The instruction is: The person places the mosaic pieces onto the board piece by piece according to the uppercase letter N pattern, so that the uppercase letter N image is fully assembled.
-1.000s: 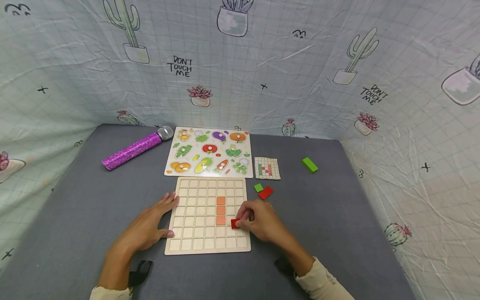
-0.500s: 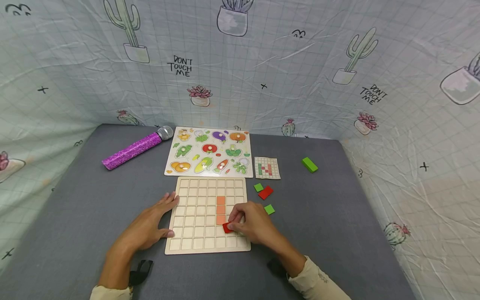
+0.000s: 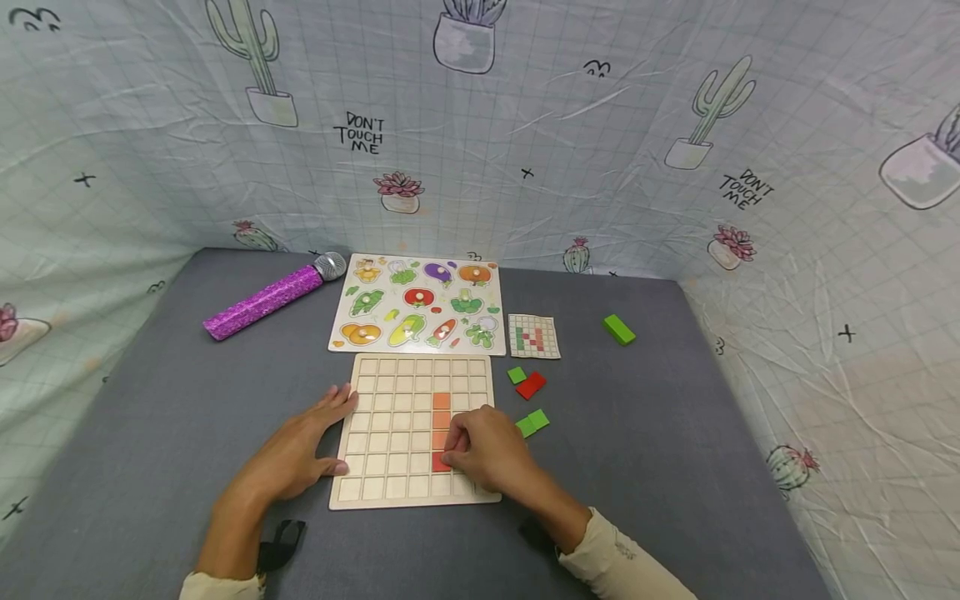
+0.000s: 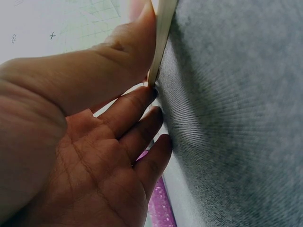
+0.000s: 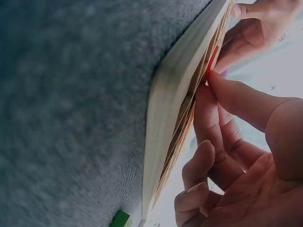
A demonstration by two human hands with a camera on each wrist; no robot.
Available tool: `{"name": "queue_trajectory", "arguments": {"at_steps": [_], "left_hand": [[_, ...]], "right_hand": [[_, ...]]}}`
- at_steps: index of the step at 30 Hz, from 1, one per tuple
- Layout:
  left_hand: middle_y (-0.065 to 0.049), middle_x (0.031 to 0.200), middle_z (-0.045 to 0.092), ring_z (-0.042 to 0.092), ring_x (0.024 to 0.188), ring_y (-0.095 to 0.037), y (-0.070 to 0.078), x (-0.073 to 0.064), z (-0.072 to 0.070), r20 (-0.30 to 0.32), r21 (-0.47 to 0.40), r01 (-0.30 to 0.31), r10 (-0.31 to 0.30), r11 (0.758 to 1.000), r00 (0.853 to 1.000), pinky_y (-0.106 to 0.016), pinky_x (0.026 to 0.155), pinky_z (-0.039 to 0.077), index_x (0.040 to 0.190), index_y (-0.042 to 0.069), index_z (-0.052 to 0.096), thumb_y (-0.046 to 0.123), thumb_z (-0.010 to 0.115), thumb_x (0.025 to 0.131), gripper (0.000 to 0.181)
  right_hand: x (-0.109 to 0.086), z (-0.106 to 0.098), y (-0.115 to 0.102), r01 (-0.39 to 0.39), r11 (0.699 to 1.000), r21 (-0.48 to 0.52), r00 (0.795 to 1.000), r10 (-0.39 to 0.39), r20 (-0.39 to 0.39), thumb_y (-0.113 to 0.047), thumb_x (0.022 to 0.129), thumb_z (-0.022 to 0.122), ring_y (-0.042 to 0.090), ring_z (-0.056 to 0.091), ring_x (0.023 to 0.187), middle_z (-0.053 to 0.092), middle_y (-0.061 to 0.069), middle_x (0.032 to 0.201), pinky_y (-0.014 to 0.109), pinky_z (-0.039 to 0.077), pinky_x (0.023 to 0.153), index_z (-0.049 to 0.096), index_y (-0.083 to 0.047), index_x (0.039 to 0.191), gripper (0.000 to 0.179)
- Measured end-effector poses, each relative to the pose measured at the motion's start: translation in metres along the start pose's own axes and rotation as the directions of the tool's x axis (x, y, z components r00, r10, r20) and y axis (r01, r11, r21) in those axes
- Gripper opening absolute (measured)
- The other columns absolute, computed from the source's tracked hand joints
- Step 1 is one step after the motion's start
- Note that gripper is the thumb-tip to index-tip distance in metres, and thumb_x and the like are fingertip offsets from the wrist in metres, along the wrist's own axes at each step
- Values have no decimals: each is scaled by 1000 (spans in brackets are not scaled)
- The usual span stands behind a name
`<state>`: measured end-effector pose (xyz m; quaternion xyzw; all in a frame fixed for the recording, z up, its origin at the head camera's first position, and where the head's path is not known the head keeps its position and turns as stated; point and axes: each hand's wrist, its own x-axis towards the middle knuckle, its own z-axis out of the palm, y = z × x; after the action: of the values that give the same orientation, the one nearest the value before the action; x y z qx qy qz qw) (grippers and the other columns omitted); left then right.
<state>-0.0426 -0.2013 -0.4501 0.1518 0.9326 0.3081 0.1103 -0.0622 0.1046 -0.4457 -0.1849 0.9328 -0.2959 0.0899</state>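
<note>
Against the board [image 3: 390,425] lie extended left fingers [image 3: 342,407]; right fingers [image 5: 207,113] pinch a red tile [image 3: 439,462].

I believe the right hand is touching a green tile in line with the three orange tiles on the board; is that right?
The colour is wrong: the head view shows the right hand touching a red tile, not green; the rest holds.

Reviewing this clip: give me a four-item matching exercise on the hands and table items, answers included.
1. Left hand
2. Right hand
3. Purple microphone
4. Small pattern card

A. Lying just right of the vegetable puzzle
B. Fingertips on a red tile
C. Lying left of the vegetable puzzle
D. At the left edge of the grid board

Pairs: 1-D, 2-B, 3-C, 4-A
</note>
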Motion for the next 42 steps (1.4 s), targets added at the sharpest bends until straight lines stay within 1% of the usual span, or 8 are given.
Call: {"name": "queue_trajectory", "arguments": {"at_steps": [3, 7, 10, 17, 24, 29, 33, 42], "left_hand": [[-18, 174, 29, 28, 160, -47, 0, 0, 0, -3, 3, -4, 4, 1000, 1000, -70, 120, 32, 163, 4, 40, 14, 90, 81, 97], [-18, 174, 29, 28, 160, -47, 0, 0, 0, -5, 5, -2, 2, 1000, 1000, -70, 120, 32, 163, 4, 41, 14, 90, 81, 96], [-18, 174, 29, 28, 160, -47, 0, -1, 0, -5, 4, -1, 1, 1000, 1000, -70, 120, 32, 163, 3, 41, 14, 91, 81, 97], [-19, 174, 29, 28, 160, -48, 1, -1, 0, -4, 1, 2, -2, 1000, 1000, -70, 120, 32, 163, 3, 40, 13, 91, 81, 97], [-18, 175, 29, 27, 160, -47, 0, -1, 0, -5, -8, 6, -6, 1000, 1000, -69, 120, 33, 163, 3, 40, 14, 90, 81, 97], [-18, 175, 28, 27, 160, -47, 0, -1, 0, -2, -8, 4, -4, 1000, 1000, -70, 120, 33, 163, 4, 40, 15, 90, 81, 96], [-19, 174, 28, 27, 160, -47, 0, -2, 0, -1, -8, 0, 0, 1000, 1000, -70, 120, 33, 163, 3, 40, 14, 90, 81, 96], [-19, 174, 29, 28, 160, -48, 0, -1, 0, -2, 3, -9, 9, 1000, 1000, -70, 120, 33, 163, 3, 41, 15, 90, 82, 95]], "right_hand": [[0, 2, -2, -12, 999, -44, 1000, 12, -3, -20, 83, 91, 2, 48, 70, 55, -15, 61, 21, 39, 56, 68, -26, 68, 28], [0, 2, -2, -6, 999, -45, 1000, 6, 3, -19, 82, 91, 3, 47, 70, 56, -15, 61, 22, 39, 56, 70, -26, 69, 26], [1, 0, 1, 23, 1000, -20, 1000, -23, 19, -17, 82, 91, 3, 49, 72, 58, -15, 61, 21, 39, 59, 72, -25, 71, 23], [3, -12, 13, 71, 990, 118, 995, -79, 64, -10, 83, 90, 9, 62, 75, 69, -12, 70, 21, 47, 64, 79, -19, 83, 14], [5, -32, 30, 86, 984, 156, 995, -93, 37, -8, 81, 93, 19, 62, 86, 76, -8, 85, 25, 48, 73, 81, -17, 94, 20], [7, -45, 49, 109, 982, 155, 994, -110, -3, -6, 80, 93, 23, 66, 91, 79, 1, 95, 34, 56, 79, 82, -13, 99, 23], [10, -57, 65, 71, 989, 133, 997, -66, -37, -9, 80, 93, 25, 66, 96, 75, 5, 101, 41, 58, 85, 82, -15, 102, 25], [18, -77, 102, 8, 997, 81, 996, -1, -86, -4, 79, 92, 24, 70, 98, 75, 4, 102, 47, 58, 88, 82, -15, 103, 28]]}}
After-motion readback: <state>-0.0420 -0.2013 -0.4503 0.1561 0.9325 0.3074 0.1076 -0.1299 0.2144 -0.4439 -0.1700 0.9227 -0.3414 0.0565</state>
